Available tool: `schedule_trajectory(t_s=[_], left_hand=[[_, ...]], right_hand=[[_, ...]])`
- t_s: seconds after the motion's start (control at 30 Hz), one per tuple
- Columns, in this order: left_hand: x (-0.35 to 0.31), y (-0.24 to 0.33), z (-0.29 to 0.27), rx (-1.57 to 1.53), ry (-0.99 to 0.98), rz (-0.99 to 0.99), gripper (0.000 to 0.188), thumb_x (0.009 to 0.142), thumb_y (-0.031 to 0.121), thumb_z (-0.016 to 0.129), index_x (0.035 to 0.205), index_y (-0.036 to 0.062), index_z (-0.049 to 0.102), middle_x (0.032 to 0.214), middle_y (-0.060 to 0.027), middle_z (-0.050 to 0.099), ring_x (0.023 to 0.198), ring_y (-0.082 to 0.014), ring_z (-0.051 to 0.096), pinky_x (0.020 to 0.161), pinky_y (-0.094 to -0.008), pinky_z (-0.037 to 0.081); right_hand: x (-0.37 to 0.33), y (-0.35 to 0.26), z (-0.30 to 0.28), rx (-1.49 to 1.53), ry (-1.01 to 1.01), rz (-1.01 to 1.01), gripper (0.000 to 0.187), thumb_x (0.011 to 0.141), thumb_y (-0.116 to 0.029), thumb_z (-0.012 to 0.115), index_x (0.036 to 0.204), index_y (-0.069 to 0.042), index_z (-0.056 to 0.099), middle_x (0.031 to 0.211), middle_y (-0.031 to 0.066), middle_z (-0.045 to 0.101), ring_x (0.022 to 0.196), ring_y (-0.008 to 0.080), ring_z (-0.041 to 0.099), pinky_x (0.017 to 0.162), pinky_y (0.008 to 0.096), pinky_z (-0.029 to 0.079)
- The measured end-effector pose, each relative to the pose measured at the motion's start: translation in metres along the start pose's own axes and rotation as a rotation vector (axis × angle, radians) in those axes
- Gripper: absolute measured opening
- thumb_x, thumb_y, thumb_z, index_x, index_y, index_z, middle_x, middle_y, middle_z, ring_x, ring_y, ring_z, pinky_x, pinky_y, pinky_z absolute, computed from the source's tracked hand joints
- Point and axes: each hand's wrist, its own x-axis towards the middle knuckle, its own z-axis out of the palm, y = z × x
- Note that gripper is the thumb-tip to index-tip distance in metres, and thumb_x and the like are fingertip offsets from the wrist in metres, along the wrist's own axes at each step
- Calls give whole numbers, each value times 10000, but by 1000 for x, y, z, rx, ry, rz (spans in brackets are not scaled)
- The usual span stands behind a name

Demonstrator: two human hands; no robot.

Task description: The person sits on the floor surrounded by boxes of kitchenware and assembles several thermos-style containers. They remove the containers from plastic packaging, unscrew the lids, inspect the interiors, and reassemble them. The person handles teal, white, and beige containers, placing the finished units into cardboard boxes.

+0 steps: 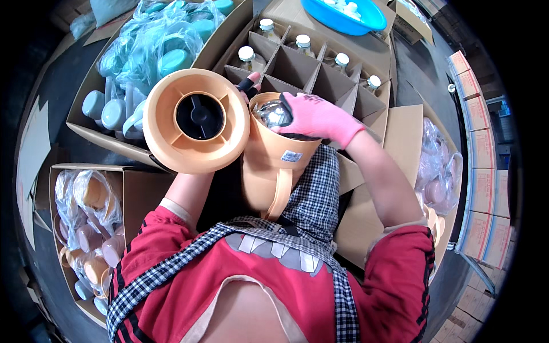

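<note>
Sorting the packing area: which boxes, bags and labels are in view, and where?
Divided cardboard box: top centre, brown, holding white-capped bottles.
Small label: on the orange jug body, pale rectangle.
Printed cartons: right edge, stacked, white and red.
Plastic bags: top left, clear, teal parts inside.

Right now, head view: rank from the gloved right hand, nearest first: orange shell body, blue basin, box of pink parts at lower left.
From the right hand:
1. Orange shell body, directly under the hand, touching.
2. Blue basin, top, beyond the divided carton.
3. Box of pink parts, far lower left.
</note>
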Motion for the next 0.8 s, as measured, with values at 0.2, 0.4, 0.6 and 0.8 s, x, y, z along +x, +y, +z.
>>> schedule_trajectory(t_s=[0.2, 0.4, 0.6, 0.8], left_hand=[[5, -3, -2, 132, 58, 74, 813, 781, 231, 614, 1315, -87, 90, 924, -140, 541, 906, -200, 559, 799, -262, 491], [7, -11, 4, 320, -26, 167, 638, 816, 255, 557, 1253, -52, 209, 965, -142, 536, 950, -246, 525, 834, -313, 443], [15, 3, 9, 729, 58, 338, 364, 873, 270, 432, 1107, -5, 477, 1068, -148, 528, 1058, -309, 468, 945, -415, 344], [47, 15, 28, 1547, -138, 970, 565, 725, -51, 518, 1260, -23, 341, 1256, -174, 410, 1206, -259, 363, 1016, -351, 269]], right_hand=[[6, -9, 8, -16, 2, 44, 661, 717, -539, 557, 1011, 51, 517, 954, 217, 589, 906, 304, 577, 769, 365, 458], [-2, 27, 15, 152, -76, -208, 667, 677, -432, 640, 1143, -10, 416, 1069, 226, 518, 1012, 320, 504, 843, 381, 409], [-3, 13, 7, 121, -81, -131, 694, 688, -452, 631, 1175, 3, 439, 1087, 209, 525, 1022, 308, 508, 859, 371, 405], [-8, 24, -10, 1628, 550, -138, 682, 860, -584, 278, 1201, -14, 431, 1121, 101, 517, 1034, 191, 501, 905, 317, 407]])
